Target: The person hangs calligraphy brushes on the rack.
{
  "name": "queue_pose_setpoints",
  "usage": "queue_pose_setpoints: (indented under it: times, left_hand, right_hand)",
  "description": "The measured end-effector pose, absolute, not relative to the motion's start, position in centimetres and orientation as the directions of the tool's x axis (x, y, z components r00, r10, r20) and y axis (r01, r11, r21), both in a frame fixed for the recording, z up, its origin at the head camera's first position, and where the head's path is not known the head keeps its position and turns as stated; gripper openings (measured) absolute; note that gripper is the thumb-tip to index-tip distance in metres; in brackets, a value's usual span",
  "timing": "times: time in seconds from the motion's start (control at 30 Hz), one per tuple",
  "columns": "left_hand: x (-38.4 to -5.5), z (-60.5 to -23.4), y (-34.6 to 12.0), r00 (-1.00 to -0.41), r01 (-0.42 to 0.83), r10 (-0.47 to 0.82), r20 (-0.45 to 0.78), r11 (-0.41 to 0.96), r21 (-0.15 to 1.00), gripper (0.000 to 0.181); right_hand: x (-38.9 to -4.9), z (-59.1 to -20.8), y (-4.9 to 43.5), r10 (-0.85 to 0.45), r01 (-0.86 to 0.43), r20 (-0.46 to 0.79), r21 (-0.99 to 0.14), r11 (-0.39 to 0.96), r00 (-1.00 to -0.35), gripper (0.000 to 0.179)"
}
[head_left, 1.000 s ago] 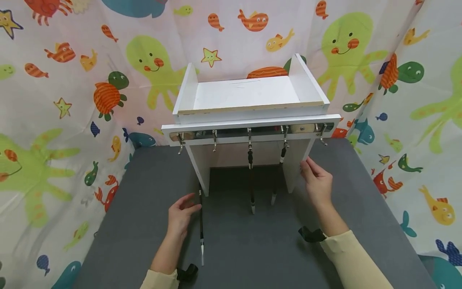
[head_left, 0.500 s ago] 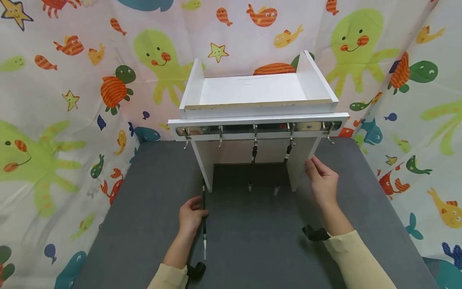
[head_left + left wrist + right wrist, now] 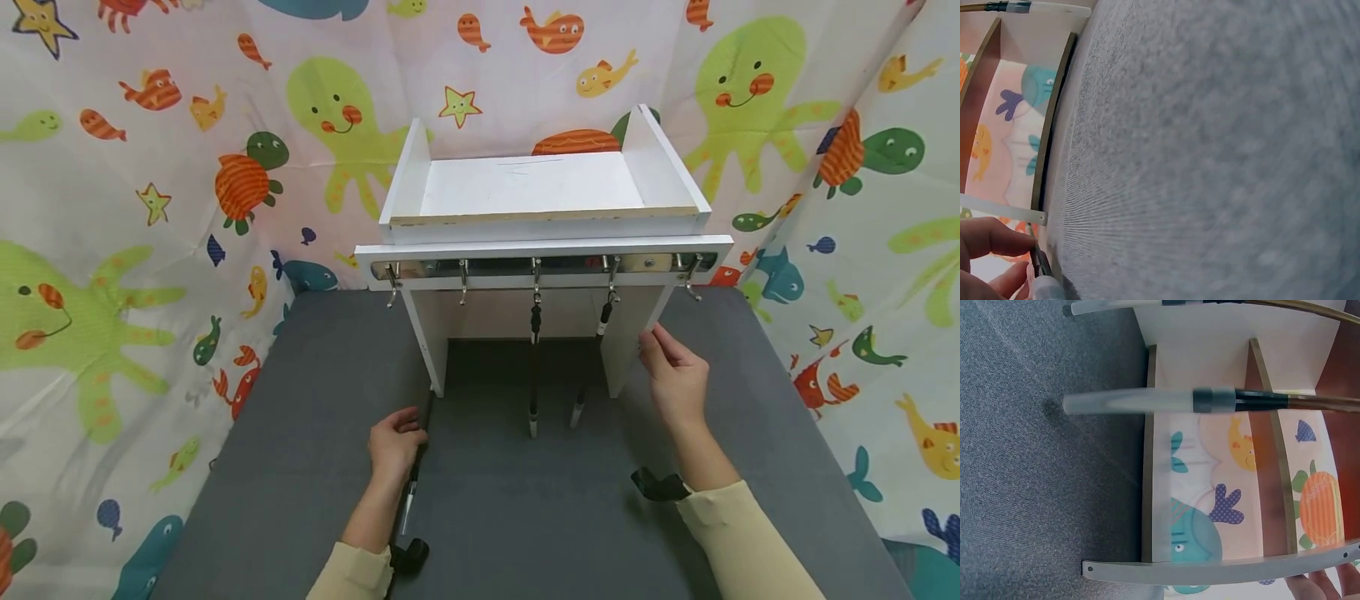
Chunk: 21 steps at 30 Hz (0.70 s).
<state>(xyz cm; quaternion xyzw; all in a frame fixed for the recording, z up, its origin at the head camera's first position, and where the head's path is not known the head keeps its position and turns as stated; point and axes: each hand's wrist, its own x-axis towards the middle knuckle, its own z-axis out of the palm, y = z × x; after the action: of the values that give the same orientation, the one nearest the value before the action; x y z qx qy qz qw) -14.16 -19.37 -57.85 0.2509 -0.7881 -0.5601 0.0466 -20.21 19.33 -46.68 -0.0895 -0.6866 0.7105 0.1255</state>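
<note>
On the grey tabletop left of the white shelf, my left hand (image 3: 396, 446) pinches a dark-handled brush (image 3: 408, 504) with a translucent cap. In the left wrist view, thumb and finger are at the shaft just past the brush's cap (image 3: 1047, 289). The brush slants, its capped end toward me. My right hand (image 3: 678, 375) grips the front edge of the shelf's right side panel (image 3: 637, 329). Two capped brushes hang from hooks under the white shelf (image 3: 540, 250): one at the middle (image 3: 534, 358), another to its right (image 3: 591, 362).
A metal hook rail (image 3: 495, 267) runs along the shelf's front, with bare hooks such as the leftmost hook (image 3: 392, 285). An open white compartment (image 3: 525, 187) forms the shelf's top. Behind and beside the grey table (image 3: 525, 517) hangs a sea-animal curtain (image 3: 225, 108).
My left hand has moved to the brush on the table and pinched it, and its capped end has swung left. The hanging brushes have swayed. My right hand has stayed on the panel.
</note>
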Motion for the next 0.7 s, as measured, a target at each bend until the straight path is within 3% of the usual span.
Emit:
queue_pose_setpoints:
  times: [0.37,0.7]
  left_hand:
    - [-14.1,-56.7,-20.4,-0.832,-0.404,-0.447,-0.329,0.08,0.911,0.024]
    - [-13.9,-56.0,-21.1,-0.869,-0.322,-0.36,-0.34,-0.113,0.94,0.032]
  right_hand:
    - [-20.2,-46.9,19.3,0.313,-0.088,0.071,-0.995,-0.042,-0.947,0.039]
    - [-20.2,-46.6,19.5,0.295,-0.047,0.03,-0.998,-0.052,-0.955,0.04]
